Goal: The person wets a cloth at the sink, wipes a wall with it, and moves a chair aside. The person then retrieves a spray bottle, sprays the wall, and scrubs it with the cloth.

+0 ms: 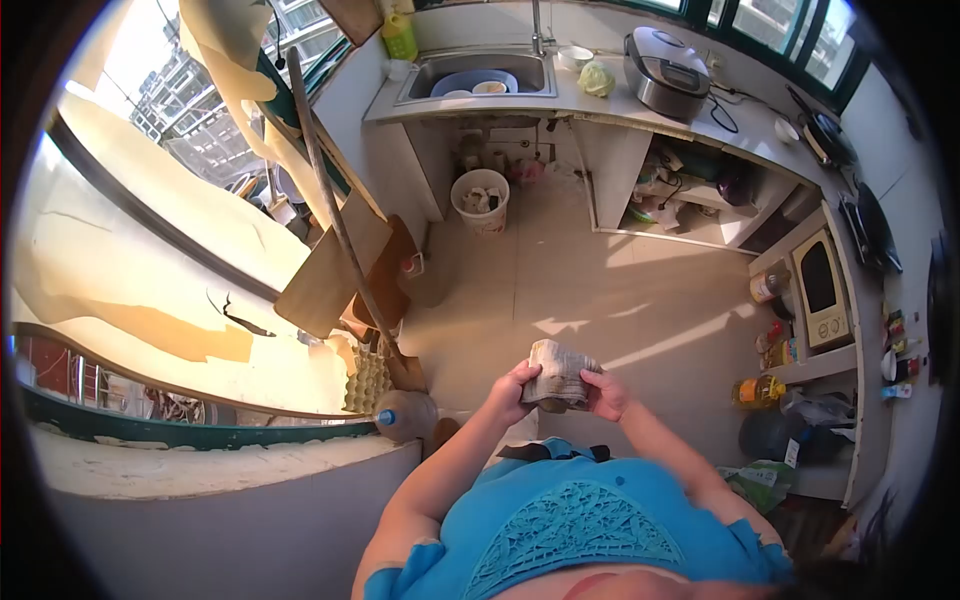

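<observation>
A folded greyish-white cloth (pixel 560 370), faintly striped and rag-like, is held in front of my body at about waist height. My left hand (pixel 511 392) grips its left side, thumb on top. On the right side, my right hand (pixel 606 393) pinches its edge. Most of the fingers are hidden beneath the cloth. Something darker shows at its lower edge, too small to make out.
Ahead is a counter with a sink (pixel 475 77), a cabbage (pixel 597 80) and a rice cooker (pixel 668 72). A white bucket (pixel 480 201) stands on the floor below. At left lean boards and a long wooden pole (pixel 335 200); a microwave (pixel 822 290) is at right.
</observation>
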A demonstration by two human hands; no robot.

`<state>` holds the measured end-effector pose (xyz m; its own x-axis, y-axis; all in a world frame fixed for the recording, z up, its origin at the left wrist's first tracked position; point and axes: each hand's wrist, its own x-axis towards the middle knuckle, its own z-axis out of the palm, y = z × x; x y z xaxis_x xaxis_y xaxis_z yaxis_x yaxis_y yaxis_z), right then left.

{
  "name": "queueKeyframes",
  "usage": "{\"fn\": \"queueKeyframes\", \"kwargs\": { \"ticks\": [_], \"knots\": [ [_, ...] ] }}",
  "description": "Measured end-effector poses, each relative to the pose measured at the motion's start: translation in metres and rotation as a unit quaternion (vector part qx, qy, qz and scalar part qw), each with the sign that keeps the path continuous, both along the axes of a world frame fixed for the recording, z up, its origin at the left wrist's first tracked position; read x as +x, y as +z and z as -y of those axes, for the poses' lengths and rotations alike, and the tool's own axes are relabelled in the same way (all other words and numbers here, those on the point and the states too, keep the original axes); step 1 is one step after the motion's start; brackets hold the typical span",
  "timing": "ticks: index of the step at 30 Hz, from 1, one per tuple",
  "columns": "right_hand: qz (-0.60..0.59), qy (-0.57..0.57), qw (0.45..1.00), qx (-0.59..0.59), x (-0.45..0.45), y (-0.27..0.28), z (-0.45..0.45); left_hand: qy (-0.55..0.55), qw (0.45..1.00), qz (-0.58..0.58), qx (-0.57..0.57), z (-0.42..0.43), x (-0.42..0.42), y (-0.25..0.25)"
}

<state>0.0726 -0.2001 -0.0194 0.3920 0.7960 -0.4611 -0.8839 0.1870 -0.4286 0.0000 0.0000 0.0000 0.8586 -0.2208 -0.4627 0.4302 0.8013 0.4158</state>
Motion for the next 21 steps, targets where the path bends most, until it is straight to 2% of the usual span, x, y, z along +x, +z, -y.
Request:
{"fn": "queueKeyframes", "kwargs": {
  "ticks": [2, 3, 5, 6, 9, 13, 16, 18, 21],
  "knots": [
    [0.045, -0.020, 0.999, 0.010, -0.011, -0.003, 0.006, -0.019, 0.998, -0.027, 0.044, 0.003, -0.005, 0.005],
    [0.026, -0.032, 0.998, -0.056, 0.052, 0.018, -0.029, -0.026, 0.998, -0.049, 0.006, -0.035, 0.065, 0.011],
    [0.046, -0.068, 0.993, -0.081, 0.109, 0.025, -0.063, -0.041, 0.998, -0.037, 0.036, -0.068, 0.135, 0.018],
    [0.048, -0.077, 0.992, -0.085, 0.139, 0.050, -0.081, -0.052, 0.996, -0.046, 0.050, -0.082, 0.154, 0.020],
    [0.036, -0.157, 0.980, -0.114, 0.200, 0.042, -0.099, -0.057, 0.998, -0.022, 0.022, -0.103, 0.214, 0.024],
    [0.059, -0.183, 0.976, -0.105, 0.289, 0.053, -0.130, -0.060, 0.996, 0.038, -0.047, -0.131, 0.300, 0.028],
    [0.056, -0.155, 0.982, -0.090, 0.368, 0.051, -0.159, -0.051, 0.990, 0.075, -0.112, -0.151, 0.366, 0.038],
    [0.110, -0.123, 0.984, -0.059, 0.420, 0.065, -0.187, -0.046, 0.983, 0.065, -0.168, -0.165, 0.402, 0.060],
    [0.144, -0.088, 0.985, -0.031, 0.477, 0.087, -0.228, -0.028, 0.997, 0.039, -0.056, -0.179, 0.457, 0.076]
  ]
}}
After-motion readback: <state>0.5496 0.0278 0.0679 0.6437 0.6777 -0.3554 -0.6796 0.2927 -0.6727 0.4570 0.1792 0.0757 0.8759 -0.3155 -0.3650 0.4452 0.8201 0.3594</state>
